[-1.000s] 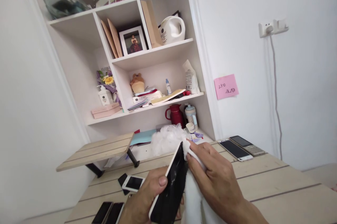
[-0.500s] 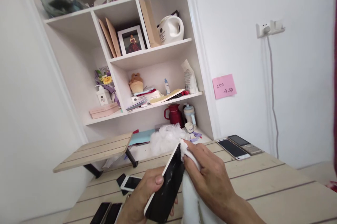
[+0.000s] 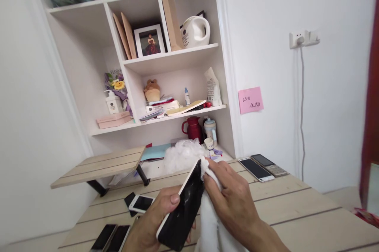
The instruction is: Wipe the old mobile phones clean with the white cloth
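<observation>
left hand (image 3: 152, 218) around phone (image 3: 182, 212), thumb over edge

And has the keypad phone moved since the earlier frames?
No. Against the table slats it hasn't shifted: same spot near the far edge, alongside the white phone. That's the keypad phone.

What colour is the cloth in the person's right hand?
The cloth is white; it shows best in the head view, the only one here.

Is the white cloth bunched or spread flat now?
Bunched: the right hand pinches the cloth against the phone, and the rest hangs down in folds.
</observation>
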### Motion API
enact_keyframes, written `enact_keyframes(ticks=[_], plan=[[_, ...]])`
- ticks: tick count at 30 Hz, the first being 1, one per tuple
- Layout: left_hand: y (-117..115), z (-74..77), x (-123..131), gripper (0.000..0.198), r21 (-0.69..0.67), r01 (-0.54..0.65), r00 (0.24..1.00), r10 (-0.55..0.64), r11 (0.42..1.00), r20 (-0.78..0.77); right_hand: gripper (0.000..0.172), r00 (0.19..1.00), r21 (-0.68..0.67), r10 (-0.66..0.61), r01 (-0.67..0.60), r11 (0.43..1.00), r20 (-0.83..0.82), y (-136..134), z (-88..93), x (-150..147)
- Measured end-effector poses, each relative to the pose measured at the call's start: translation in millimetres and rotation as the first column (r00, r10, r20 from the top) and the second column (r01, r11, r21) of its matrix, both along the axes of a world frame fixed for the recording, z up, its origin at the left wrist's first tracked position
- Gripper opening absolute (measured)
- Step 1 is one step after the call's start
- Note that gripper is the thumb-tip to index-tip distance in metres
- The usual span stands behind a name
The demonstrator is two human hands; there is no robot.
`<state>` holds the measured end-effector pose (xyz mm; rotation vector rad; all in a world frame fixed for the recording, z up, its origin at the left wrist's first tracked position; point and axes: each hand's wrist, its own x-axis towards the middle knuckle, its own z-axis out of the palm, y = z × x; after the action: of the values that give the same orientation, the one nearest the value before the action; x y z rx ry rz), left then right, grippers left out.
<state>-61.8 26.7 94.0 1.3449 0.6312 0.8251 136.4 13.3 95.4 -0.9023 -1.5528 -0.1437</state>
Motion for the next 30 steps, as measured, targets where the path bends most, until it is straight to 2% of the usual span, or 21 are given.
enact_keyframes(ticks=[5, 8, 10, 12, 16, 19, 22, 24, 27, 30], plan=[[-2, 3.8, 0, 0.044, -0.087, 0.028, 0.992, -0.017, 0.996, 0.128, 0.030, 0.999, -0.035, -0.008, 0.010, 0.999, 0.048, 2, -3.7, 3], [-1, -6.3, 1, 0.047, -0.148, -0.018, 0.988, 0.040, 0.989, 0.149, 0.029, 0.995, -0.088, -0.023, 0.031, 0.996, 0.094, 8, -9.2, 4], [1, -24.2, 3, 0.055, -0.240, -0.064, 0.981, 0.106, 0.969, 0.166, 0.028, 0.990, -0.131, -0.031, 0.049, 0.990, 0.136, 12, -13.1, 5], [2, -48.0, 7, 0.060, -0.350, -0.056, 0.963, 0.143, 0.935, 0.229, 0.030, 0.978, -0.169, -0.039, 0.075, 0.983, 0.206, 16, -17.1, 3], [-6, -92.5, 11, 0.065, -0.382, 0.019, 0.881, 0.165, 0.924, 0.444, 0.031, 0.927, -0.236, -0.037, 0.133, 0.963, 0.373, 20, -28.6, -5], [-16, -111.8, 5, 0.064, -0.474, 0.020, 0.853, 0.233, 0.880, 0.467, 0.028, 0.895, -0.265, -0.012, 0.145, 0.953, 0.445, 20, -45.3, -17], [-22, -122.5, -7, 0.063, -0.621, -0.013, 0.869, 0.316, 0.784, 0.381, 0.027, 0.878, -0.280, -0.009, 0.161, 0.946, 0.478, 16, -72.0, -30], [-23, -127.7, -14, 0.064, -0.663, 0.003, 0.894, 0.295, 0.748, 0.337, 0.030, 0.871, -0.288, -0.015, 0.178, 0.941, 0.490, 11, -92.7, -38], [-21, -133.3, -19, 0.067, -0.642, 0.051, 0.910, 0.229, 0.765, 0.345, 0.042, 0.880, -0.294, -0.033, 0.193, 0.936, 0.474, 1, -117.8, -42], [-17, -136.7, -19, 0.066, -0.619, 0.081, 0.900, 0.210, 0.781, 0.383, 0.048, 0.899, -0.333, 0.007, 0.155, 0.930, 0.437, -8, -128.9, -39]])
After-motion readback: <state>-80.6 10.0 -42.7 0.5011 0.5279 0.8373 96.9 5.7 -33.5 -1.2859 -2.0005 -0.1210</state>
